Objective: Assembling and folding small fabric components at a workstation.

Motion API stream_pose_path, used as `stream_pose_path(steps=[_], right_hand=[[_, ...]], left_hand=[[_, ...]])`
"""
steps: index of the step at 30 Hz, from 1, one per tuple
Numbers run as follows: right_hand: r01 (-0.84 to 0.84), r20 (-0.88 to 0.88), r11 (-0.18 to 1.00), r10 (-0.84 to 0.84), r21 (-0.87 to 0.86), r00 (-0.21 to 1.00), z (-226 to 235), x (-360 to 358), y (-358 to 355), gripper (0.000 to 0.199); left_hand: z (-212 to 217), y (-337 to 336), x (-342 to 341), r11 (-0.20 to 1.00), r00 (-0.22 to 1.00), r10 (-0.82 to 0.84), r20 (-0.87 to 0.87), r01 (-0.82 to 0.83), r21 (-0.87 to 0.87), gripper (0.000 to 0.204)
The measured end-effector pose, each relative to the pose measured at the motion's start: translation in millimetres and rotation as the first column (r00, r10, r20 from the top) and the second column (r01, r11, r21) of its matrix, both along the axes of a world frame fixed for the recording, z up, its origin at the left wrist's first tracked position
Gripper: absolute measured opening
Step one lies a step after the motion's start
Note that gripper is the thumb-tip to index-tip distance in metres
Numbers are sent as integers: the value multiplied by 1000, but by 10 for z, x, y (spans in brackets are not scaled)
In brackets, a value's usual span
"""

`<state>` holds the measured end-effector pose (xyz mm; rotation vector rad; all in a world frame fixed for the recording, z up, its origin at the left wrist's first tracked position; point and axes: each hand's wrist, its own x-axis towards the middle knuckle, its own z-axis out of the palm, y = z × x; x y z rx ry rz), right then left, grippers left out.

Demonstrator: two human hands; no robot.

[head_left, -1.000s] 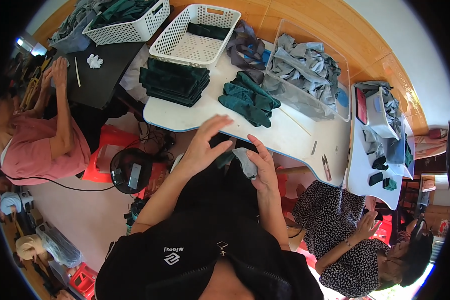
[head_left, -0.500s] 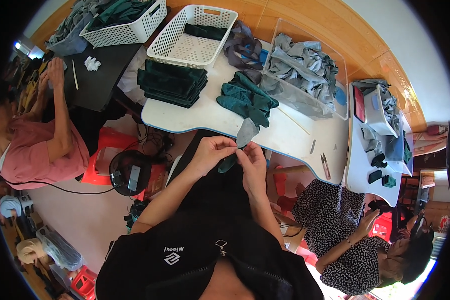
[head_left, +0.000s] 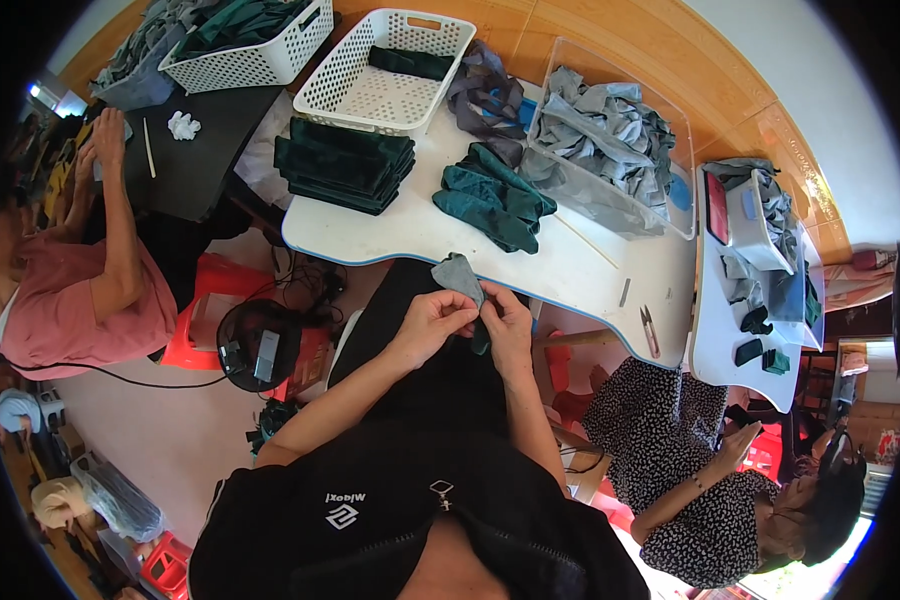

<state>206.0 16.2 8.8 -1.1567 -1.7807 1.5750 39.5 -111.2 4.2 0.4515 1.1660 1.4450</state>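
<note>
Both my hands pinch one small piece of fabric point(head_left: 458, 276) above my lap, just off the table's near edge. Its upper part is grey, and a dark green part hangs below the fingers. My left hand point(head_left: 432, 322) grips it with thumb and forefinger from the left. From the right, my right hand point(head_left: 505, 325) closes on it, with fingertips almost touching the left ones. Beyond them, a loose heap of green velvet pieces point(head_left: 495, 197) lies on the white table point(head_left: 390, 236). A neat stack of folded dark green velvet point(head_left: 343, 165) stands to its left.
Farther back are a white perforated basket point(head_left: 315, 100) and a clear bin point(head_left: 610, 222) of grey fabric. A thin stick point(head_left: 585, 240) and small scissors point(head_left: 650, 332) lie on the right. A person in pink point(head_left: 80, 300) sits left; another in a patterned dress point(head_left: 705, 530) sits right.
The fabric piece has come down and nearer to me, its grey end now tipping left. My hands have shifted slightly and still pinch it.
</note>
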Motion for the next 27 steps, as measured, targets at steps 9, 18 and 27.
stream_pose_path(steps=[9,18,27], right_hand=[[-3,-313,954,-95,-299,945,166,-141,-138,20],[190,-155,972,-211,-141,965,-401,12,-203,7],[66,-314,857,-258,-510,914,-218,41,-140,40]], left_hand=[[73,201,-274,979,843,183,506,-111,-169,31],[94,290,191,979,840,200,505,-152,-136,38],[-101,263,190,973,848,229,478,-185,-138,34]])
